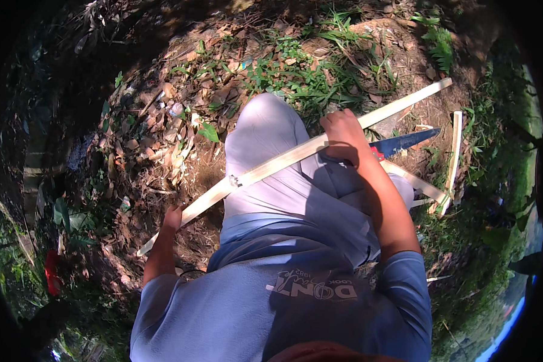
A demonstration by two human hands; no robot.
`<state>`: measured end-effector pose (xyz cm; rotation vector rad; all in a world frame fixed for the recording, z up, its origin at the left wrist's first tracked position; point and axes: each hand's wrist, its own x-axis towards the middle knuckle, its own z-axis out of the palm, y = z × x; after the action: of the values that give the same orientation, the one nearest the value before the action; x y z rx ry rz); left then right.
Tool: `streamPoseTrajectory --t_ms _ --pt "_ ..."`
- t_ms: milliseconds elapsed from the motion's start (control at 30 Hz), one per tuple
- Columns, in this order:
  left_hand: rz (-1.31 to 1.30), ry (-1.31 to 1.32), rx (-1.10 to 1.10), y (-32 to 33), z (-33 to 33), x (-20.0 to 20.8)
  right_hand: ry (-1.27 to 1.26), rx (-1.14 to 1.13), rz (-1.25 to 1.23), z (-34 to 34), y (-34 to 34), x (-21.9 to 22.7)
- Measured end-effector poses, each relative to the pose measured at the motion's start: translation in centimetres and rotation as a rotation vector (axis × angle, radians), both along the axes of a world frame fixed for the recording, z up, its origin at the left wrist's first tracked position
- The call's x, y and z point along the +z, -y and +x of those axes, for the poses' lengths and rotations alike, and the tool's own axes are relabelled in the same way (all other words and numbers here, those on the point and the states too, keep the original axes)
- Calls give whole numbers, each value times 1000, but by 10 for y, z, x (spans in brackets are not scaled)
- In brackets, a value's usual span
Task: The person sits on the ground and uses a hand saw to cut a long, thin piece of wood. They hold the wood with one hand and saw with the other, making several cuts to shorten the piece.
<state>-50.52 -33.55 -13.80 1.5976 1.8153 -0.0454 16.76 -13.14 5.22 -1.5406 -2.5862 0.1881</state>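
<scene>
A long, pale wooden strip point(277, 161) lies slantwise across my lap, its far end up to the right and its near end down to the left. My right hand point(344, 134) is wrapped over its upper part, above my knee. Lower down, my left hand point(173, 218) grips the strip near its left end, the fingers partly hidden. A rough, whitish notch or knot shows on the strip between my hands. Beside my right forearm is a handsaw point(407, 142) with a dark blue blade and a red handle; it touches neither hand.
To the right, another pale wooden strip point(455, 158) lies on the ground, meeting a shorter slat point(413, 180) at its lower end. Dry leaves and wood shavings point(176, 158) cover the soil at left. Green weeds point(295, 69) grow ahead. A red object point(52, 273) sits far left.
</scene>
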Motion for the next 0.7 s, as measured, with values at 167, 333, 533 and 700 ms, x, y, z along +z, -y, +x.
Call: streamPoseTrajectory --t_ms 167,333,533,700 --pt "-51 337 541 -29 -33 16 -207 -278 237 -6 52 13" --pt "91 436 424 -140 -28 97 -335 -522 170 5 121 17" --pt "201 270 399 -257 259 287 -1053 -398 -270 -28 145 26" --pt "102 243 140 -307 451 334 -1681 -318 -838 -73 113 50"
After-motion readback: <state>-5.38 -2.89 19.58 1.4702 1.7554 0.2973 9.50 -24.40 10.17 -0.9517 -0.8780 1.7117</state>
